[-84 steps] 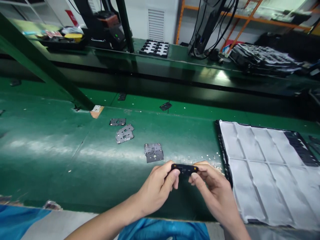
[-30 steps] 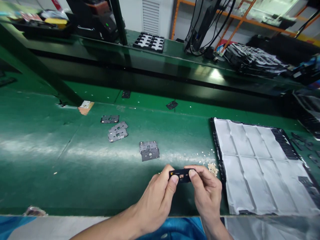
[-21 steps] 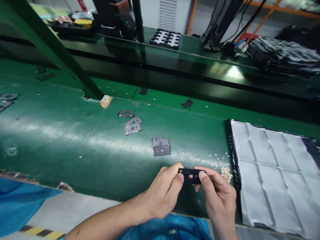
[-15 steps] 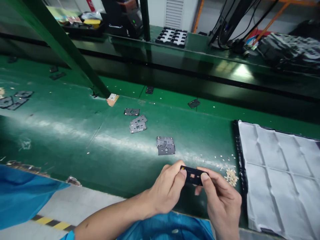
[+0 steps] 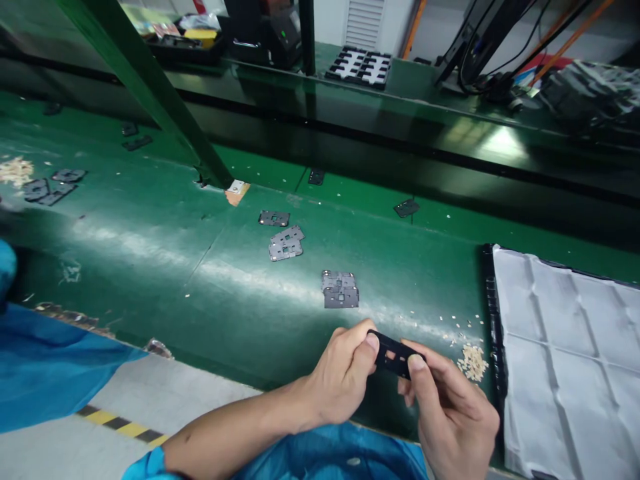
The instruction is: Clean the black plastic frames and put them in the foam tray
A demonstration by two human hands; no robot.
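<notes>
Between my hands is a small black plastic plate [image 5: 395, 355] with square cutouts, tilted down to the right. My left hand [image 5: 345, 370] pinches its left end, thumb on top. The right end is gripped by my right hand [image 5: 447, 400], with the thumb on the face and fingers behind. Just beyond lie overlapping grey plates [image 5: 341, 297] of a similar shape. Farther left are more grey plates [image 5: 286, 249] and a single plate [image 5: 274, 219]. A pile of tiny pale pieces [image 5: 473, 363] sits to the right of my right hand, some scattered around it.
At right stands a black tray with a white cellular liner [image 5: 565, 333]. A slanted green post [image 5: 155, 100] meets the bench [image 5: 225, 320] at left. Black plates [image 5: 407, 208] lie along the far strip. A co-worker's blue sleeve [image 5: 55, 367] shows at lower left, near another pale pile [image 5: 16, 171].
The view has shifted slightly, so the bench things appear farther right. Both hands keep hold of the black plate, which now tilts a little more; an orange spot at its left end no longer shows.
</notes>
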